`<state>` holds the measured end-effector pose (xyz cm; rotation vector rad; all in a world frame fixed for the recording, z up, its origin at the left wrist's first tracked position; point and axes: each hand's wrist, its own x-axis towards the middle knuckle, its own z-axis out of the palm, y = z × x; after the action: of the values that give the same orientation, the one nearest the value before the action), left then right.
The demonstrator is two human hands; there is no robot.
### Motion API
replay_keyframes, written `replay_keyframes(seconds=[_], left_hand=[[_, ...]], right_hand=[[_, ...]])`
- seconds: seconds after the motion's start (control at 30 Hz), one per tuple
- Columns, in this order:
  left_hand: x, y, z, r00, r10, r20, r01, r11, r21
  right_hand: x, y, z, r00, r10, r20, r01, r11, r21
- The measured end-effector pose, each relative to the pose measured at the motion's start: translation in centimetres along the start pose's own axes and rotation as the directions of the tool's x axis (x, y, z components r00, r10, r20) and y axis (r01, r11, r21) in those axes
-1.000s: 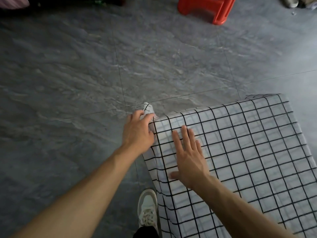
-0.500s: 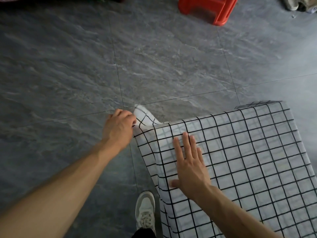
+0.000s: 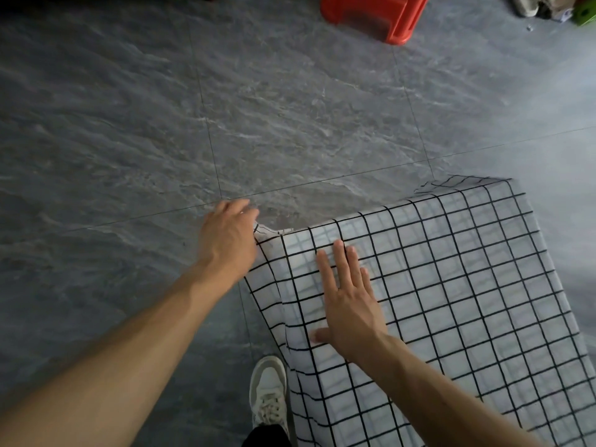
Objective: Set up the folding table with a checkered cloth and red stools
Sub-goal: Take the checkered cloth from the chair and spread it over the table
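The checkered cloth (image 3: pixel 451 285) is gripped at its corner by the left hand (image 3: pixel 227 240) and pressed flat under the open right hand (image 3: pixel 346 304).

One checkered cloth (image 3: pixel 451 301) lies under the right hand (image 3: pixel 348 304); two hands in all, counting the left hand (image 3: pixel 227 240). One red stool (image 3: pixel 374 14) stands well beyond them, one white sneaker (image 3: pixel 267 395) below.
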<state>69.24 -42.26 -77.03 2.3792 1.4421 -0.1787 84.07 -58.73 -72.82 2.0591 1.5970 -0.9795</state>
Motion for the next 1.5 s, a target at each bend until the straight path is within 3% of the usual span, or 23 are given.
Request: replay_keyframes(seconds=[0.07,0.17,0.27,0.4,0.63,0.8,0.97,1.13,1.3,1.4,1.5], left_hand=[[-1.6,2.7,-0.5,0.984,0.155,-0.086,-0.163,0.982,-0.092],[-4.5,7.2,0.3,0.926,0.371,-0.073,-0.377,0.921,-0.104],[-6.3,9.3,1.8,0.894,0.447,-0.043,-0.446,0.873,-0.199],[-6.5,9.1,2.1,0.945,0.325,-0.039,-0.315,0.867,-0.387],[-6.1,10.2,1.9,0.963,0.271,-0.004,-0.261,0.924,-0.279],[-8.4,12.6,2.4,0.972,0.234,0.008,-0.234,0.972,0.024],[-12.4,18.5,4.8,0.916,0.381,0.124,-0.391,0.918,0.070],[-13.8,19.7,5.9,0.951,0.256,0.171,-0.273,0.959,0.081],[-14.5,22.0,4.1,0.979,0.092,0.182,-0.118,0.983,0.140],[-16.0,24.6,1.6,0.983,0.023,0.184,-0.046,0.992,0.120],[-18.2,26.7,-2.4,0.991,0.009,0.130,-0.018,0.998,0.066]], right_hand=[[-0.1,0.0,0.0,1.000,-0.001,-0.019,0.001,1.000,0.010],[-0.3,0.0,0.2,0.998,-0.001,-0.061,0.001,1.000,-0.001],[-0.2,0.2,0.4,0.998,-0.003,-0.070,0.002,1.000,-0.027],[0.1,0.7,0.7,0.992,-0.020,-0.121,0.019,1.000,-0.004],[-1.9,3.1,1.0,0.958,-0.073,-0.276,0.138,0.965,0.224],[-5.8,8.0,3.9,0.962,0.043,-0.270,0.023,0.972,0.235],[-9.9,14.6,7.5,0.959,0.163,-0.232,-0.094,0.955,0.281],[-14.8,22.0,10.6,0.928,0.287,-0.238,-0.198,0.920,0.338],[-18.2,26.3,11.1,0.815,0.533,-0.226,-0.402,0.802,0.442],[-19.7,27.2,8.9,0.831,0.512,-0.218,-0.385,0.812,0.438],[-22.1,27.4,5.1,0.857,0.414,-0.307,-0.255,0.858,0.446]])
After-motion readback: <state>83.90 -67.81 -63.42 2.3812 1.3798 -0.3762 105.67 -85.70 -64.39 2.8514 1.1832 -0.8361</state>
